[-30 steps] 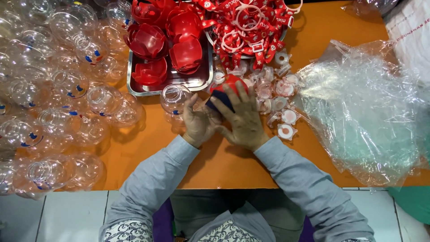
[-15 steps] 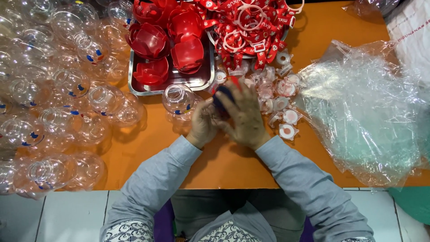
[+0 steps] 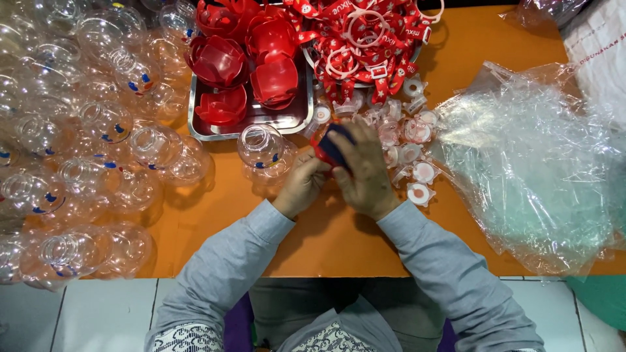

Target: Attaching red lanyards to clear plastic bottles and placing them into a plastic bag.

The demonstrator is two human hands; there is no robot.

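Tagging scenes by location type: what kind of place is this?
Probably a small assembly or packing bench, not a home table. Signs: a heap of clear plastic bottles, a metal tray of red cup parts, and a spread of small white caps, all identical and in bulk on an orange table.

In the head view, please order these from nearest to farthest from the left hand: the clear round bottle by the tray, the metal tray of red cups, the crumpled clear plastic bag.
1. Clear round bottle, just above the left hand.
2. Metal tray of red cups, farther up.
3. Crumpled clear plastic bag, far right.

red-and-blue piece (image 3: 331, 146) mostly hidden by hands, clear bottles (image 3: 78, 163) cropped left
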